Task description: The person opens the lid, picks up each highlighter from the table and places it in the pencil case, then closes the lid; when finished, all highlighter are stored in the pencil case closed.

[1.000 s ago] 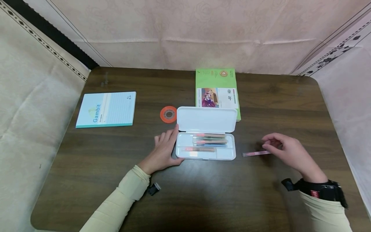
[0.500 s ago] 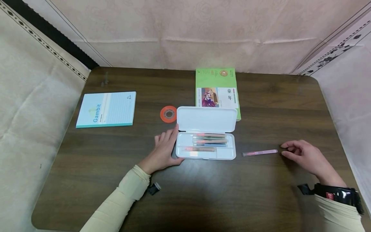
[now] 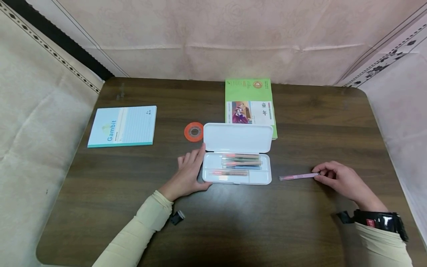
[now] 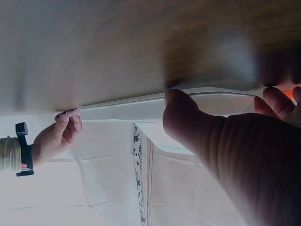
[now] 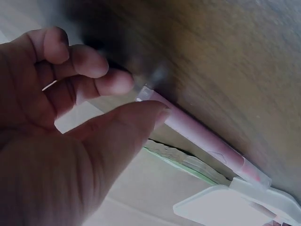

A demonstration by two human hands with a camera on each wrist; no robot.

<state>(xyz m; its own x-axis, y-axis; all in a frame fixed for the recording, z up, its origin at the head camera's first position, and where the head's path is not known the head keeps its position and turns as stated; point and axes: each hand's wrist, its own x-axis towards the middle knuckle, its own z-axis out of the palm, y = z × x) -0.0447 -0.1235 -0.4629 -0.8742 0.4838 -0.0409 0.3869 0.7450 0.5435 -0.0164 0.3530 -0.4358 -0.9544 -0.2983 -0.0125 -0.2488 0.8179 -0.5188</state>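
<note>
A white pencil case (image 3: 237, 137) lies with its lid raised, several pens (image 3: 241, 163) inside. My left hand (image 3: 188, 170) holds the case's left side, thumb at the front edge and forefinger near the hinge. In the left wrist view that thumb (image 4: 181, 110) presses the case's side. To the right, a pink pen (image 3: 297, 177) with a clear cap lies on the table. My right hand (image 3: 343, 180) has thumb and forefinger on either side of the pen's right end, pinching it. The right wrist view shows the thumb (image 5: 141, 117) over that end of the pen (image 5: 202, 136).
An orange tape roll (image 3: 194, 131) sits just left of the case. Behind the case lies a green book (image 3: 248, 92), partly covered by the lid. A light blue notebook (image 3: 123, 126) is at the left of the brown table (image 3: 233, 230). Cloth hangs around the table.
My right hand first drew back right along the pen, leaving it in full view, then came left again onto its right end. My left hand and the case have stayed put.
</note>
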